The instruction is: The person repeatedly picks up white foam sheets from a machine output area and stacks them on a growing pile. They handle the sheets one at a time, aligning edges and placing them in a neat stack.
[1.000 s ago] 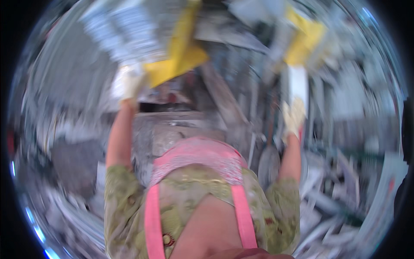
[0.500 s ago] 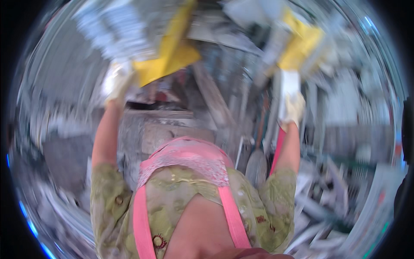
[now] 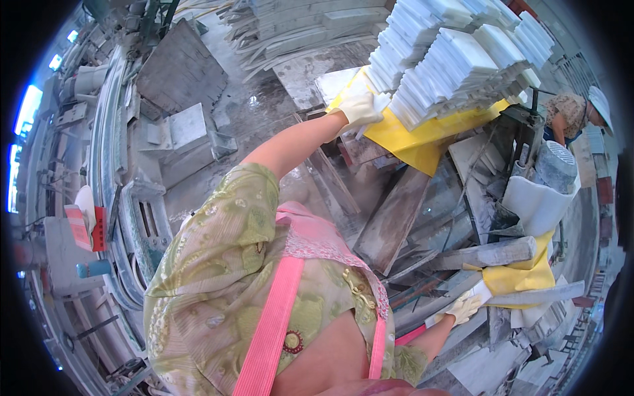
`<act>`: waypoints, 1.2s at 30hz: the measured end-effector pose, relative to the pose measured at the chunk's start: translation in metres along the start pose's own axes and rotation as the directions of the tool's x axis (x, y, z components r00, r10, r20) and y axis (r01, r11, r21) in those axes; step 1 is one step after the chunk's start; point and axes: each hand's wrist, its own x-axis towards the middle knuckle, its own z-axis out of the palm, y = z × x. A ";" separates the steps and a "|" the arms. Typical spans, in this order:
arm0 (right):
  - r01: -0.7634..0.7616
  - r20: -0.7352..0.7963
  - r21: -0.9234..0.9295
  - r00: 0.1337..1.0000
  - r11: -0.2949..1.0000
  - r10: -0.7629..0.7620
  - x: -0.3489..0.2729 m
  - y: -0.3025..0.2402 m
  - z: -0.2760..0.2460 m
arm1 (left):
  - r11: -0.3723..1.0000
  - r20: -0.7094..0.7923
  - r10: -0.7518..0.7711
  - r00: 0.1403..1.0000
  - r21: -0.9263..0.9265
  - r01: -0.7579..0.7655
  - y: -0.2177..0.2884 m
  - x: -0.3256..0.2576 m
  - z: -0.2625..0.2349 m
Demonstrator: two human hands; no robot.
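Observation:
My left hand (image 3: pixel 360 110), in a pale glove, is at the near left corner of a tall stack of white stone slabs (image 3: pixel 449 69). Its fingers are closed round the end of a small white stone piece (image 3: pixel 381 102) there. A yellow sheet (image 3: pixel 422 135) lies under the stack. Lower right, my gloved right hand (image 3: pixel 464 307) has its fingers bent over a narrow white stone strip (image 3: pixel 481 291). That strip's far end meets a second yellow sheet (image 3: pixel 525 274) draped over a support; my fingers cover its middle.
A co-worker in a white helmet (image 3: pixel 599 105) bends over at the far right. Wooden planks (image 3: pixel 393 221) and stone offcuts lie between my hands. A grey bucket (image 3: pixel 555 164) stands at right. Leaning slabs (image 3: pixel 181 69) and machine rails (image 3: pixel 109 145) occupy the left side.
My view has swung round to the right, and the blur has gone. The stack now appears at upper centre-right. My left hand stays by the stack, my right hand by the white strip.

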 end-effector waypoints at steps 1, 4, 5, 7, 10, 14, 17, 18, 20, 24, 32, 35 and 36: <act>0.015 0.003 0.001 1.000 1.000 -0.015 -0.006 0.002 -0.002 | 1.000 0.008 -0.004 1.000 -0.006 0.004 0.000 -0.001 -0.001; 0.033 0.090 -0.010 0.995 0.999 -0.032 -0.024 0.008 -0.011 | 0.999 0.029 0.013 0.999 -0.031 -0.012 0.001 -0.004 -0.005; 0.016 0.122 -0.011 0.992 1.000 -0.015 -0.034 0.010 -0.012 | 0.999 0.034 0.026 0.999 -0.044 -0.024 0.001 -0.004 -0.007; 0.020 0.114 0.003 0.993 1.000 -0.020 -0.051 0.015 -0.012 | 0.997 0.068 0.073 0.995 -0.038 -0.071 0.001 -0.003 -0.011; 0.022 0.086 -0.047 0.996 0.999 -0.018 -0.077 0.021 -0.005 | 0.999 0.148 0.044 0.988 -0.017 -0.042 0.000 0.001 -0.011; 0.170 -0.039 0.048 0.985 0.984 -0.169 -0.112 0.036 -0.014 | 0.970 -0.035 0.162 0.986 0.189 -0.152 -0.010 0.010 0.000; 0.212 -0.129 0.862 0.970 0.461 -0.205 -0.166 0.057 -0.049 | 0.930 -0.060 0.333 0.941 0.184 -0.317 -0.024 0.027 0.007; 0.104 -0.019 0.886 0.982 0.452 -0.189 -0.183 0.066 -0.066 | 0.868 -0.010 0.417 0.909 0.302 -0.395 -0.028 0.035 0.008; 0.309 -0.130 0.760 0.934 0.572 -0.332 -0.217 0.087 -0.099 | 0.944 0.058 0.322 0.945 0.052 -0.325 -0.033 0.047 0.015; 0.249 0.253 0.303 0.910 0.920 -0.329 -0.253 0.071 -0.127 | 0.978 0.217 0.206 0.954 -0.069 -0.196 -0.037 0.052 0.021; 0.136 -0.064 0.051 0.989 0.989 -0.132 -0.267 0.015 -0.106 | 0.988 0.184 0.092 0.979 -0.139 -0.067 -0.045 0.056 0.012; 0.102 -0.113 0.313 0.991 0.944 -0.070 -0.262 0.034 -0.113 | 0.921 0.110 0.323 0.940 -0.267 -0.285 -0.045 0.046 0.016; 0.182 -0.235 0.276 0.965 0.944 -0.117 -0.257 0.039 -0.116 | 0.864 0.069 0.426 0.902 -0.329 -0.382 -0.044 0.041 0.015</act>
